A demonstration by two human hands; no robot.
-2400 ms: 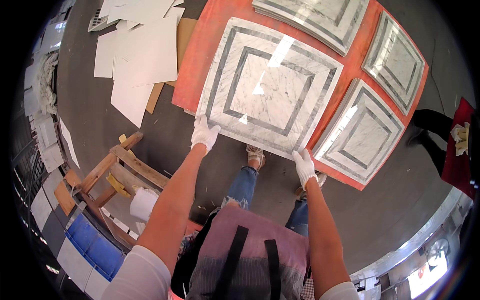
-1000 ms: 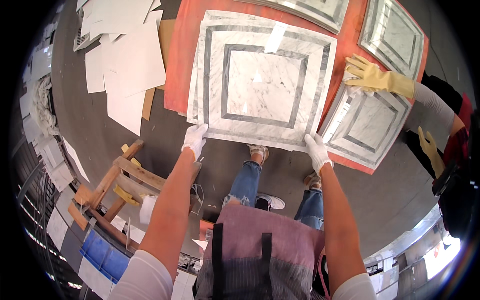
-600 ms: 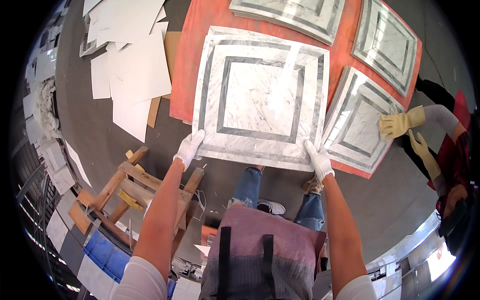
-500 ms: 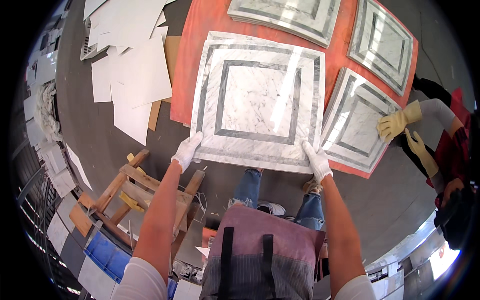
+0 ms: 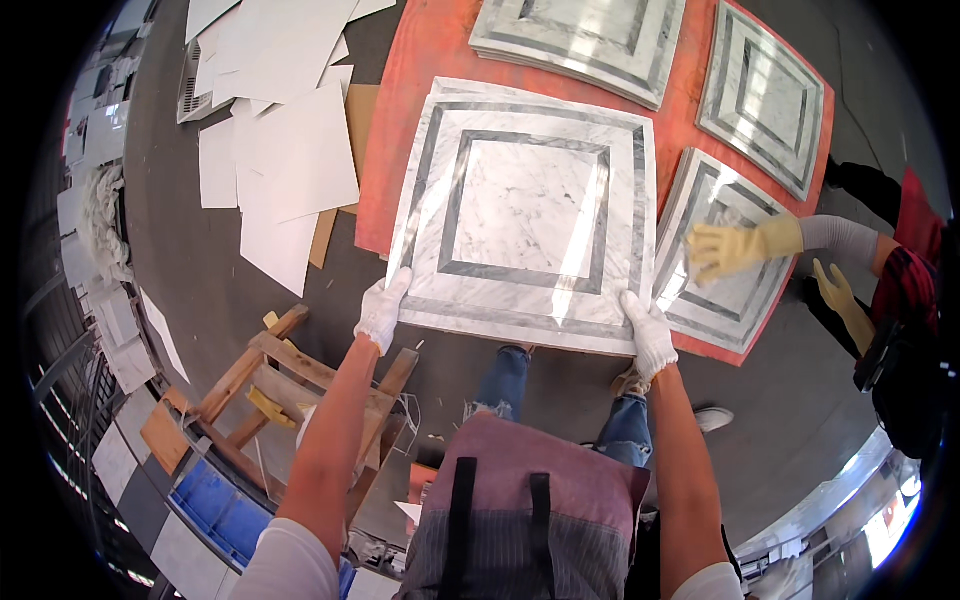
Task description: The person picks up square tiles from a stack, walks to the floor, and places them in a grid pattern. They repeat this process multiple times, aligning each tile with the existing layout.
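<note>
A square marble tile [image 5: 520, 215] with white veined stone and grey inlaid frames lies before me, its near edge jutting past the red-covered table. My left hand [image 5: 383, 308], in a white knit glove, grips its near left corner. At the near right corner my right hand [image 5: 650, 335], gloved alike, has its thumb on top and the other fingers out of sight below. Another tile [image 5: 470, 87] peeks out along the far edge, beneath the one I hold.
The red table [image 5: 385, 190] bears more stacked tiles [image 5: 580, 30], a tile [image 5: 765, 95] at far right and a stack [image 5: 730, 290] nearer, where a co-worker's yellow glove [image 5: 740, 250] rests. White sheets [image 5: 290, 160] lie at left. A wooden trestle [image 5: 290, 370] and blue crate [image 5: 220, 510] stand near left.
The co-worker's yellow glove has swept left across the neighbouring tile. My tile and both hands sit slightly farther right and lower in view, as does the table; my grip looks the same.
</note>
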